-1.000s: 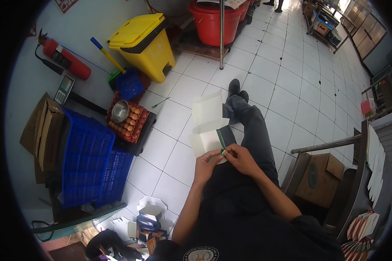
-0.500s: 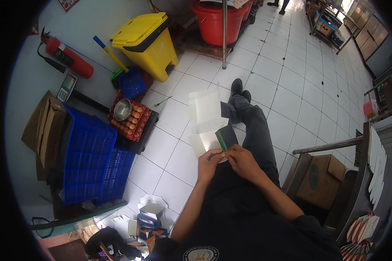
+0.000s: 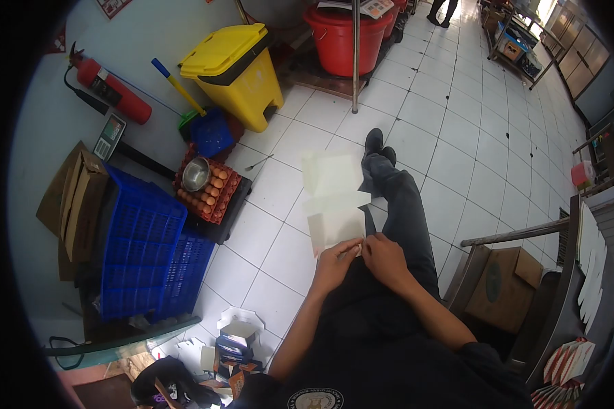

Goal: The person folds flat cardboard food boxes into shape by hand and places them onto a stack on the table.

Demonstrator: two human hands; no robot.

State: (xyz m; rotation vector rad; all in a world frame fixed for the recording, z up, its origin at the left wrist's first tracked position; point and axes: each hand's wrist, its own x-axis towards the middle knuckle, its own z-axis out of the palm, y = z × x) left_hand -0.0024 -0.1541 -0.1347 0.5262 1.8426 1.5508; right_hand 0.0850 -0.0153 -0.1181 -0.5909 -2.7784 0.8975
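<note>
An unfolded cardboard box [image 3: 335,221], pale on its inner side and creased into panels, hangs over my lap in front of my legs. My left hand [image 3: 334,264] pinches its near edge, thumb and fingers pressed together. Close beside it, almost touching, my right hand [image 3: 385,259] is closed at the box's near right corner. My fingers hide the part of the cardboard between them.
Blue crates [image 3: 140,249], egg trays [image 3: 215,198] with a metal bowl [image 3: 196,174], and a yellow bin [image 3: 242,82] stand left. Folded cartons [image 3: 235,344] lie lower left. A metal rack [image 3: 512,230] with a brown box [image 3: 503,286] is right.
The green-edged flap that stood up by my right hand no longer shows. The box's pale panels have swung slightly right and lie flatter. Both hands stay close together.
</note>
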